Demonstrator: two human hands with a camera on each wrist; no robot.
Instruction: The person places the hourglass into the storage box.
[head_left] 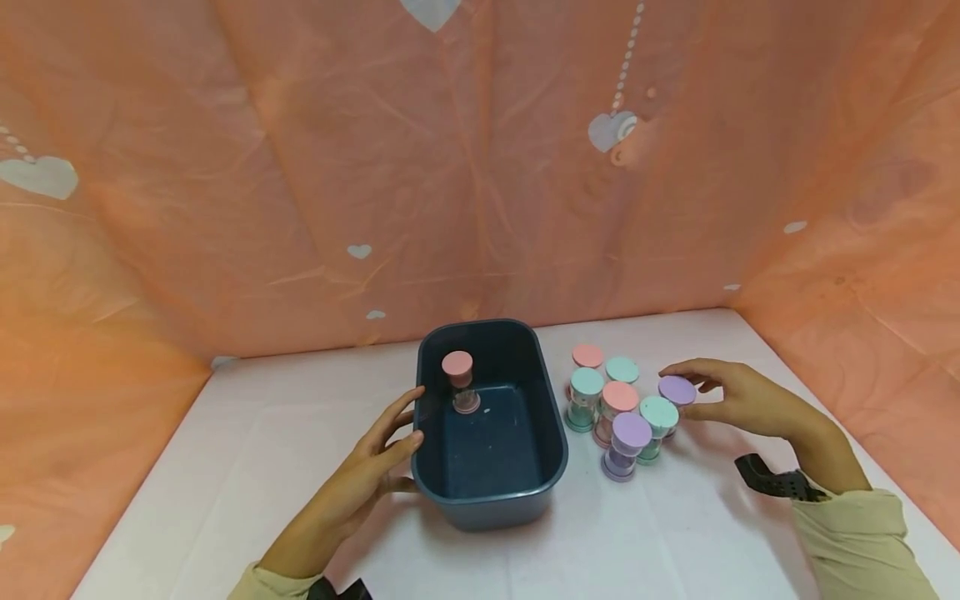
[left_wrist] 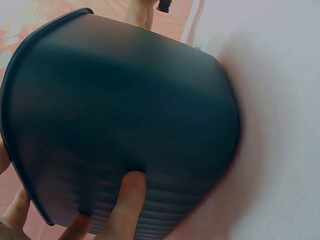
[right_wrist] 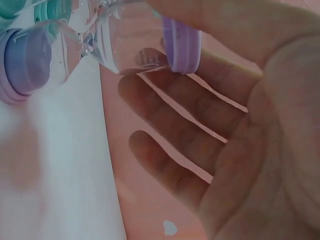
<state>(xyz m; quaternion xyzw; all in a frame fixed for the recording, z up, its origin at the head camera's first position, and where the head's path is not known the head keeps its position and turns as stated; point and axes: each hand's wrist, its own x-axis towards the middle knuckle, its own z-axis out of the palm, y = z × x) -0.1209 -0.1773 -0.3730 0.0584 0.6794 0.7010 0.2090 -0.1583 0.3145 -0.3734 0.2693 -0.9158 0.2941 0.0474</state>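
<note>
My left hand rests its fingertips on the outer side of a dark blue plastic bin, some near the rim. In the left wrist view, a fingertip presses on the bin's wall. Inside the bin, toward its far left, stands one pink-capped sand timer. At the right, my right hand holds a purple-capped sand timer between thumb and fingers. The right wrist view has its clear glass bulb between them, with purple sand at the far end.
Beside the bin's right wall, several sand timers stand close together: teal, pink and another purple one at the front. A white cloth covers the table. Orange sheeting with pale hearts hangs behind and at both sides.
</note>
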